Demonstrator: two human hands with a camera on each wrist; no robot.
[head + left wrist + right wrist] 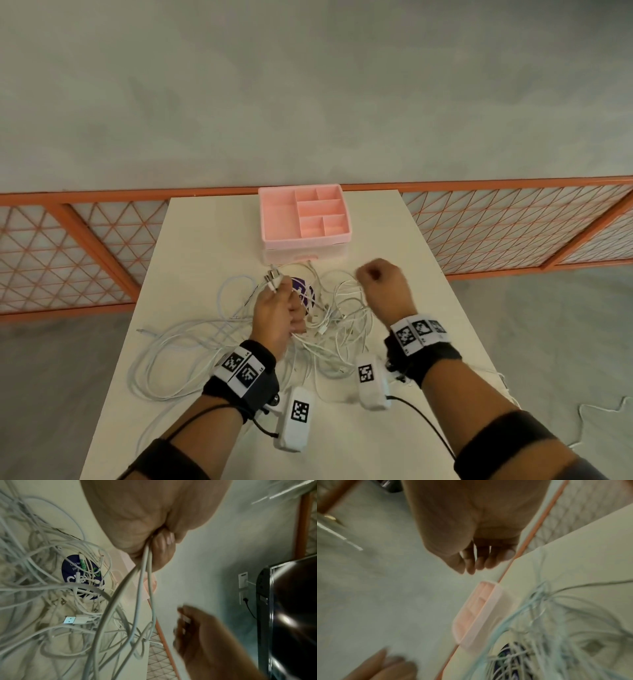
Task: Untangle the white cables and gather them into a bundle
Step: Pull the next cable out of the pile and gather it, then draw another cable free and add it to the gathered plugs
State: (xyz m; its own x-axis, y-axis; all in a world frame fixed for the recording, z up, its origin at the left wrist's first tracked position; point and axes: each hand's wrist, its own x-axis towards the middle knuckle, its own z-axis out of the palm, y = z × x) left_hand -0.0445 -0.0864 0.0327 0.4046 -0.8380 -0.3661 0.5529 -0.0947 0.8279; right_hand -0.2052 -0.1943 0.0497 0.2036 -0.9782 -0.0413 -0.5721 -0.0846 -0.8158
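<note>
A tangle of white cables [335, 325] sprawls over the middle of the white table [212, 240]. My left hand [277, 315] grips several cable ends, and their plugs [272, 279] stick up above the fist. In the left wrist view those strands [144, 574] hang from the curled fingers [164, 543] into the heap [51, 588]. My right hand [380, 277] hovers over the right side of the tangle with its fingers curled. In the blurred right wrist view no cable shows between its fingers [471, 563].
A pink compartment organizer [305, 251] stands at the table's far edge, just beyond the cables. A round purple sticker [301, 286] lies under the tangle. One cable [599, 411] trails onto the floor at the right. An orange mesh fence [102, 246] runs behind the table.
</note>
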